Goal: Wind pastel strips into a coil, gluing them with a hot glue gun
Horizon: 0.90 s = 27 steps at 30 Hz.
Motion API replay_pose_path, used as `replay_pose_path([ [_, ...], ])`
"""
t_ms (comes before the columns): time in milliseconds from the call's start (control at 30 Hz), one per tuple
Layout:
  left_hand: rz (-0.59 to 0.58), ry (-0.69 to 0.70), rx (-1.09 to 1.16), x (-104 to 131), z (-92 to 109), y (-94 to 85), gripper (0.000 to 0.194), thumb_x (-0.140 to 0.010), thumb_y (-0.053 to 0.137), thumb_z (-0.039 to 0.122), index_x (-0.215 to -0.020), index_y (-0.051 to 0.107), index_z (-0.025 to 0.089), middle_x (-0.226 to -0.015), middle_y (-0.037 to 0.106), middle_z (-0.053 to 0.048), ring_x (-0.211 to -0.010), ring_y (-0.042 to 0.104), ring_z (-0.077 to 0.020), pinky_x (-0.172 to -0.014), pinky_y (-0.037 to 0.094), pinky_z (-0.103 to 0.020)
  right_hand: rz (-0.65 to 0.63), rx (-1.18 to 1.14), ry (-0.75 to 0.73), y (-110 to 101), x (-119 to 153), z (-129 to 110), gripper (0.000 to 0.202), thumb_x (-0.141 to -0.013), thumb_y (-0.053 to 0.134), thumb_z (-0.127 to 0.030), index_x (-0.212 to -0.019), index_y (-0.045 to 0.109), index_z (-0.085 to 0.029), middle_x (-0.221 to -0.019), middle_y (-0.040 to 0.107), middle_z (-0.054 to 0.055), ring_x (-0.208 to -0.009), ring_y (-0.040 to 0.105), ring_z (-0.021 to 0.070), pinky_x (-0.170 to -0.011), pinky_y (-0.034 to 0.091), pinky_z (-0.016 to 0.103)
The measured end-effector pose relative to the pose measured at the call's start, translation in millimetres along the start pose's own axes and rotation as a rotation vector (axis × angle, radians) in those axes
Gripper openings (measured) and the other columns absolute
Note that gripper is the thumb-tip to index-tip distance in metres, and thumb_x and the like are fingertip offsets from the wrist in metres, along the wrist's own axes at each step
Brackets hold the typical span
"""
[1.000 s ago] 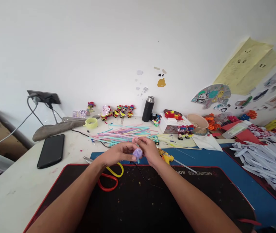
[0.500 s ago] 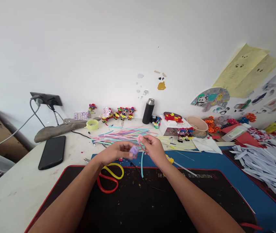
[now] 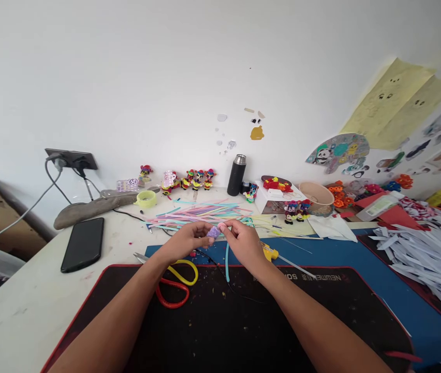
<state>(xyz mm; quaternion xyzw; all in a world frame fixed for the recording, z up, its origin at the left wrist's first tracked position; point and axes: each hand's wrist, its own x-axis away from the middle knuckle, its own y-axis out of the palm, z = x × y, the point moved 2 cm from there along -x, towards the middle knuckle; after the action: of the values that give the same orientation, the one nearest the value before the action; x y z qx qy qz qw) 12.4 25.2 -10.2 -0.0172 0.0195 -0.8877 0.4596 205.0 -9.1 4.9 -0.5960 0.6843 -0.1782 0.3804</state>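
My left hand [image 3: 191, 241] pinches a small purple fuzzy lump [image 3: 213, 232], apparently wound from pipe cleaner. A pink fuzzy piece [image 3: 221, 226] sits between the fingertips of my right hand [image 3: 244, 243], right against the purple lump; whether the two are joined I cannot tell. Under my right hand a light blue pipe cleaner [image 3: 227, 264] lies across the edge of the black mat. Scissors [image 3: 174, 293] with one red and one yellow handle rest below my left wrist. Partly behind my right wrist is a yellow glue gun [image 3: 270, 253] with a pale stick.
Many pastel pipe cleaners [image 3: 201, 213] lie behind my hands. Farther back stand a black thermos [image 3: 237, 176] and several small colourful figures [image 3: 197, 180]. A phone [image 3: 83, 244] is at left, a pile of white paper strips [image 3: 426, 267] at right. The black mat [image 3: 220, 331] spreads beneath my forearms.
My hands have come together, bringing the pink piece up against the purple lump. The pink piece showed as a loop before and is now mostly covered by fingers. The view has shifted slightly.
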Motion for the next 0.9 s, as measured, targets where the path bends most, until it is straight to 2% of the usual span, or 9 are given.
replay_pose_path([
  [133, 0.003, -0.005, -0.040, 0, 1, 0.2, 0.037, -0.075, 0.082, 0.039, -0.103, 0.071, 0.016, -0.091, 0.071, -0.005, -0.085, 0.065, -0.0207, -0.080, 0.053, -0.034, -0.021, 0.004, -0.015, 2, 1, 0, 0.037, -0.100, 0.054, -0.049, -0.099, 0.078, -0.021, -0.055, 0.057, -0.002, -0.052, 0.048, 0.0166, -0.054, 0.026, 0.029],
  [300, 0.028, -0.002, -0.028, -1, 0, -1.1, 0.038, -0.075, 0.082, 0.038, -0.103, 0.072, 0.016, -0.091, 0.072, -0.005, -0.083, 0.065, -0.0201, -0.079, 0.053, -0.034, -0.061, -0.098, -0.030, 0, 4, -1, 0.037, -0.101, 0.053, -0.048, -0.106, 0.080, -0.024, -0.066, 0.068, 0.002, -0.061, 0.058, 0.0201, -0.058, 0.034, 0.029],
  [467, 0.034, 0.001, -0.028, -2, -2, -2.3, 0.040, -0.074, 0.083, 0.039, -0.105, 0.072, 0.015, -0.090, 0.072, -0.006, -0.083, 0.065, -0.0203, -0.078, 0.053, -0.034, -0.146, -0.221, 0.004, -2, 6, 1, 0.036, -0.102, 0.051, -0.041, -0.118, 0.079, -0.025, -0.052, 0.059, -0.002, -0.053, 0.057, 0.0197, -0.058, 0.039, 0.029],
  [600, 0.035, 0.007, -0.066, -1, -3, -2.2, 0.041, -0.075, 0.082, 0.043, -0.103, 0.072, 0.015, -0.093, 0.072, -0.007, -0.085, 0.065, -0.0215, -0.078, 0.053, -0.034, -0.142, -0.245, 0.036, -1, 4, 5, 0.031, -0.098, 0.057, -0.041, -0.109, 0.079, -0.023, -0.058, 0.061, -0.001, -0.051, 0.054, 0.0177, -0.055, 0.036, 0.028],
  [767, 0.042, 0.018, -0.097, -1, -5, -1.5, 0.041, -0.076, 0.081, 0.045, -0.102, 0.072, 0.015, -0.090, 0.071, -0.006, -0.087, 0.065, -0.0223, -0.080, 0.052, -0.035, -0.138, -0.248, 0.040, 2, 2, 9, 0.026, -0.095, 0.061, -0.041, -0.102, 0.078, -0.023, -0.053, 0.050, -0.005, -0.050, 0.046, 0.0154, -0.052, 0.030, 0.027],
  [900, 0.031, 0.009, -0.073, 0, -3, -0.8, 0.040, -0.076, 0.082, 0.045, -0.101, 0.071, 0.015, -0.091, 0.071, -0.006, -0.087, 0.066, -0.0222, -0.081, 0.053, -0.036, -0.126, -0.264, 0.051, 2, 3, 9, 0.028, -0.094, 0.062, -0.044, -0.101, 0.077, -0.022, -0.051, 0.047, -0.006, -0.050, 0.044, 0.0152, -0.051, 0.029, 0.027],
])
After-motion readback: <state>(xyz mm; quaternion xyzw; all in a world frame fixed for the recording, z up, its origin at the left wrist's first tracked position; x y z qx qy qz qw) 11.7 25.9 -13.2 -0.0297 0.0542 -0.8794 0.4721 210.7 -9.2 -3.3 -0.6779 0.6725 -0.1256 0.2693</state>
